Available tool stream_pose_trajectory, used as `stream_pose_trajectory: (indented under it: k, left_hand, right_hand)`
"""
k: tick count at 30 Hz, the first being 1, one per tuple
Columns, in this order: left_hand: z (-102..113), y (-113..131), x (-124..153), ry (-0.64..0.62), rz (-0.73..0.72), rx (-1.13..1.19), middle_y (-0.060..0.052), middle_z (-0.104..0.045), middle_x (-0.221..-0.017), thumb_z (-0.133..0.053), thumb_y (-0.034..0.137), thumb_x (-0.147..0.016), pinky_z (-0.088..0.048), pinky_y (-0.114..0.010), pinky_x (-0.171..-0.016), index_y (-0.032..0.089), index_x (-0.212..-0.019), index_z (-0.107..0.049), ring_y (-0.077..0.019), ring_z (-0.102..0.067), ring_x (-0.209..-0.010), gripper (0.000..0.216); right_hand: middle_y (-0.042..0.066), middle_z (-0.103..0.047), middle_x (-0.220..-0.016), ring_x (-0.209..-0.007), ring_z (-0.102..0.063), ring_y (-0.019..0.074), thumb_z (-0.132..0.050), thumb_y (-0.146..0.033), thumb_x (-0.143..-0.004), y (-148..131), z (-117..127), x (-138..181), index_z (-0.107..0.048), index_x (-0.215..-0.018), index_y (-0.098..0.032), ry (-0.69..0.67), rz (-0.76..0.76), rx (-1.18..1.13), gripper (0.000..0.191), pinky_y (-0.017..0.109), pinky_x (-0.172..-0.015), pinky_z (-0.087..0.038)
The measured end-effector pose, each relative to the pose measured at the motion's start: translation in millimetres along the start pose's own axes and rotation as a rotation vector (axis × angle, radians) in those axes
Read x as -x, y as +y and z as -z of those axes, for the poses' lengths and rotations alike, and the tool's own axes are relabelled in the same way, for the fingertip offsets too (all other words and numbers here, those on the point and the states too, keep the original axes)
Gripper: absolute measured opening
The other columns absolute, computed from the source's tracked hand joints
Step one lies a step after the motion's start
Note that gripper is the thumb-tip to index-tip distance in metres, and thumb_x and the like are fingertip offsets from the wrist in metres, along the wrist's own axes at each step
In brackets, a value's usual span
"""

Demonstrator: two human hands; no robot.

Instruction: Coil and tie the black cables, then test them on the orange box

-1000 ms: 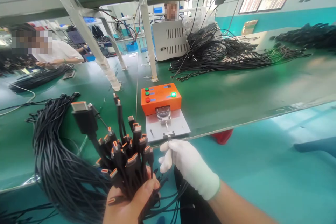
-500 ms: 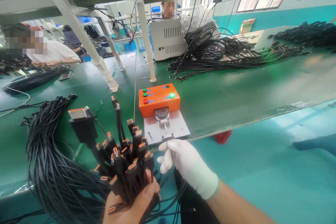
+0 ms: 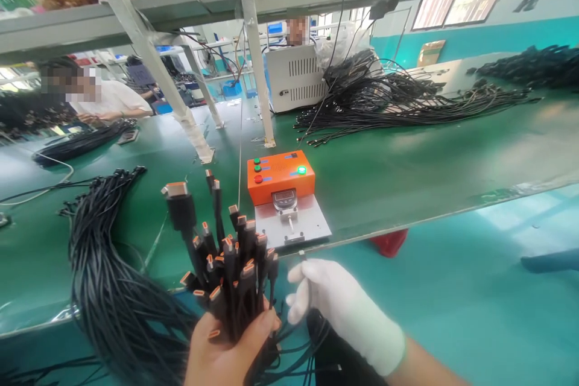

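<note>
A thick bundle of black USB-C cables (image 3: 233, 280) stands plug ends up in my bare left hand (image 3: 235, 344), whose fingers wrap round it. The plugs have orange insides. My right hand (image 3: 344, 304), in a white glove, pinches a single cable; its small metal plug (image 3: 302, 255) sticks up past the thumb and forefinger. Just beyond that plug lies the silver plate (image 3: 312, 226) of an orange test box (image 3: 280, 184). A small digital display (image 3: 284, 198) and a metal pin sit on the plate. One green light on the box glows.
Another heap of black cables (image 3: 97, 235) hangs over the left table edge. More cables (image 3: 375, 108) lie at the back beside a grey vented box (image 3: 296, 78). White shelf posts (image 3: 256, 48) rise from the green table (image 3: 398, 175). A co-worker (image 3: 108, 96) sits at far left.
My right hand has drawn back a little from the plate, and a plug now shows above its fingertips. The view has tilted up slightly. My left hand still grips the bundle.
</note>
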State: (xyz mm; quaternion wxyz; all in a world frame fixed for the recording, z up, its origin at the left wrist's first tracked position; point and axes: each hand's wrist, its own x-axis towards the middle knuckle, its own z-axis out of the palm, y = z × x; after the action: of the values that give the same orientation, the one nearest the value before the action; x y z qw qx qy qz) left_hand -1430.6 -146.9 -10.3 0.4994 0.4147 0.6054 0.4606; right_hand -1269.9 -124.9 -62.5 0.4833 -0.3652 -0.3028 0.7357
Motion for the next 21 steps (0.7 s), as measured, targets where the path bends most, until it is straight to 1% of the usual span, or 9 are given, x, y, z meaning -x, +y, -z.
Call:
stream_pose_trajectory:
  k: [1,3,5,7,10,13,17,19,21]
  left_hand:
    - [0.2,-0.5,0.5,0.003,0.005,0.004,-0.004,-0.069,-0.062,-0.079,0.033,-0.057,-0.052,-0.026,-0.057,0.016,-0.066,-0.069,-0.0206,-0.064,-0.061,0.022]
    - [0.4,-1.5,1.4,-0.007,0.019,-0.010,-0.005,-0.070,-0.062,-0.078,0.032,-0.058,-0.052,-0.025,-0.057,0.016,-0.066,-0.069,-0.0207,-0.064,-0.062,0.020]
    - [0.0,-2.2,1.8,-0.032,0.019,-0.025,-0.005,-0.070,-0.062,-0.077,0.032,-0.060,-0.052,-0.026,-0.059,0.016,-0.067,-0.069,-0.0204,-0.064,-0.063,0.019]
    - [-0.8,-2.9,1.9,-0.048,0.009,-0.040,-0.005,-0.069,-0.062,-0.076,0.032,-0.060,-0.051,-0.026,-0.061,0.015,-0.066,-0.069,-0.0198,-0.064,-0.063,0.020]
    - [-3.1,-4.4,1.6,-0.059,0.021,-0.035,-0.004,-0.068,-0.062,-0.077,0.032,-0.058,-0.051,-0.027,-0.063,0.014,-0.066,-0.068,-0.0197,-0.062,-0.063,0.021]
    - [-5.9,-5.1,1.6,-0.090,0.031,0.026,-0.003,-0.067,-0.063,-0.078,0.031,-0.058,-0.052,-0.031,-0.067,0.014,-0.069,-0.069,-0.0215,-0.062,-0.067,0.023]
    - [-8.0,-2.7,1.0,0.041,-0.064,0.125,-0.003,-0.070,-0.073,-0.078,0.029,-0.057,-0.050,-0.027,-0.074,0.016,-0.073,-0.070,-0.0207,-0.062,-0.076,0.022]
    - [-8.5,-1.0,0.6,0.029,-0.087,0.172,-0.001,-0.067,-0.066,-0.077,0.029,-0.058,-0.049,-0.026,-0.069,0.017,-0.070,-0.068,-0.0186,-0.061,-0.069,0.019]
    - [-9.2,0.1,0.5,-0.036,-0.086,0.228,0.001,-0.063,-0.057,-0.076,0.029,-0.060,-0.048,-0.026,-0.059,0.017,-0.076,-0.067,-0.0166,-0.059,-0.057,0.022]
  right_hand:
    - [0.002,-0.058,-0.048,-0.050,-0.059,0.0194,-0.041,-0.051,-0.083,-1.2,6.0,7.5,-0.056,-0.076,-0.017,0.023,-0.060,0.134,0.038,0.036,-0.062,-0.046]
    - [0.000,-0.050,-0.042,-0.042,-0.049,0.0152,-0.040,-0.057,-0.082,-7.9,16.9,21.8,-0.049,-0.059,-0.019,0.185,-0.148,0.604,0.045,0.031,-0.055,-0.042]
    - [-0.001,-0.044,-0.043,-0.043,-0.042,0.0132,-0.043,-0.057,-0.080,-19.1,20.3,33.7,-0.041,-0.052,-0.021,0.420,-0.063,1.003,0.046,0.028,-0.050,-0.036]
    - [0.000,-0.050,-0.052,-0.050,-0.046,0.0144,-0.043,-0.053,-0.082,-31.5,11.5,41.8,-0.048,-0.059,-0.021,0.517,0.135,1.100,0.039,0.027,-0.051,-0.037]
    - [0.003,-0.063,-0.084,-0.077,-0.058,0.0165,-0.046,-0.040,-0.084,-43.2,-19.7,44.4,-0.062,-0.096,-0.024,0.322,0.405,0.900,0.025,0.026,-0.071,-0.045]
    - [0.005,-0.061,-0.100,-0.095,-0.058,0.0182,-0.050,-0.030,-0.083,-40.1,-48.6,34.9,-0.065,-0.094,-0.022,0.093,0.459,0.607,0.020,0.028,-0.087,-0.043]
    - [0.005,-0.065,-0.075,-0.067,-0.063,0.0173,-0.047,-0.035,-0.085,-21.0,-50.1,13.7,-0.056,-0.079,-0.016,0.200,0.220,0.049,0.022,0.032,-0.070,-0.050]
    - [0.003,-0.062,-0.061,-0.051,-0.059,0.0157,-0.046,-0.035,-0.085,-13.0,-38.8,5.3,-0.054,-0.081,-0.014,0.235,0.174,-0.043,0.023,0.032,-0.060,-0.048]
    - [0.002,-0.061,-0.055,-0.046,-0.057,0.0148,-0.045,-0.032,-0.085,-9.1,-27.8,0.3,-0.055,-0.085,-0.012,0.221,0.162,-0.006,0.022,0.031,-0.057,-0.047]
